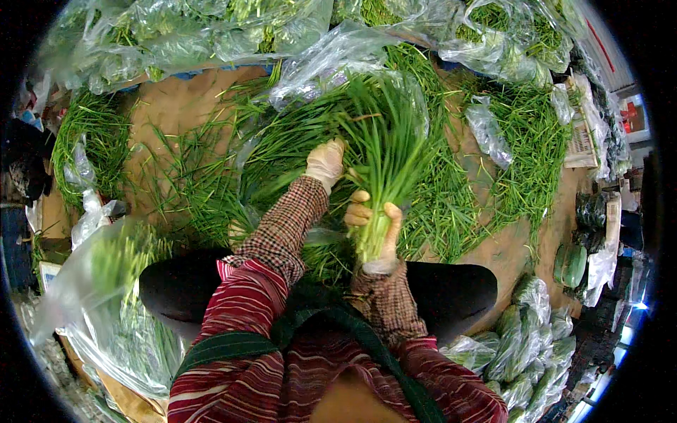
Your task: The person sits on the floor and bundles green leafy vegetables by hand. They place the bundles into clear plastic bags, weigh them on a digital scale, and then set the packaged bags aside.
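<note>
Upright in my right hand (374, 227) is a bunch of long green leafy stalks (389, 153), like garlic chives, gripped around its pale lower ends with the leaves fanning away from me. My left hand (325, 160), in a light glove, is beside the leaves at the bunch's left; its fingers are curled, and whether they pinch any leaves is hidden. Under and left of it lies a heap of the same greens (285, 132), partly on clear plastic. A crumpled clear plastic bag (328, 58) lies just beyond the heap.
Loose greens (449, 211) are strewn over the brown floor covering (169, 106). Large plastic bags of greens (201, 31) line the far side. An open plastic bag with greens (143, 338) stands at my left. Wrapped bundles (518, 338) are piled at the lower right, below a pale plastic crate (581, 143).
</note>
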`<state>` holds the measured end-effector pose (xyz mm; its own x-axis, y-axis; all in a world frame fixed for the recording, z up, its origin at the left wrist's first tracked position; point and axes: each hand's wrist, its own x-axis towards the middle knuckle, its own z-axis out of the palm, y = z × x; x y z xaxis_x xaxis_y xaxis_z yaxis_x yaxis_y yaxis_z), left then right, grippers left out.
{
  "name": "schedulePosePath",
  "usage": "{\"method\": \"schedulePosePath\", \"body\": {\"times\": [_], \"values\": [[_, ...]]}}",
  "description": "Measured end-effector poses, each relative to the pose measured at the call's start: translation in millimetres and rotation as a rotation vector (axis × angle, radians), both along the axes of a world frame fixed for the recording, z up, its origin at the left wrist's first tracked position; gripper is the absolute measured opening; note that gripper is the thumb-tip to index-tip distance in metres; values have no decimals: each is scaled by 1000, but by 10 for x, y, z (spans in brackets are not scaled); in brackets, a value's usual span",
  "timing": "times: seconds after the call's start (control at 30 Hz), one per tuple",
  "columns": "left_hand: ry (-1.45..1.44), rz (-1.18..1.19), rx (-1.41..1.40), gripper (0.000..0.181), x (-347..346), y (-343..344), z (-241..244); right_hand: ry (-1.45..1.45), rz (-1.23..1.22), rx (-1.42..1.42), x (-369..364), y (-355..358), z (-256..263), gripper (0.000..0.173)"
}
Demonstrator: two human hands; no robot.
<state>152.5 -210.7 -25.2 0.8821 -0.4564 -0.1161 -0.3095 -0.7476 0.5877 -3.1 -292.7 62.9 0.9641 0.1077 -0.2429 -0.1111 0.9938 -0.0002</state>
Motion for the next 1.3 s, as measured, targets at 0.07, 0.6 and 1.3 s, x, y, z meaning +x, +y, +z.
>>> {"method": "schedulePosePath", "body": {"times": [0.07, 0.6, 1.3], "values": [[-109, -44, 157, 19, 214, 2, 1, 44, -14, -43, 13, -36, -24, 55], [539, 108, -251, 91, -200, 649, 1954, -450, -40, -241, -75, -239, 522, 90], [-911, 529, 208, 66, -2229, 2290, 3266, -700, 750, -737, -62, 2328, 1107, 47]]}}
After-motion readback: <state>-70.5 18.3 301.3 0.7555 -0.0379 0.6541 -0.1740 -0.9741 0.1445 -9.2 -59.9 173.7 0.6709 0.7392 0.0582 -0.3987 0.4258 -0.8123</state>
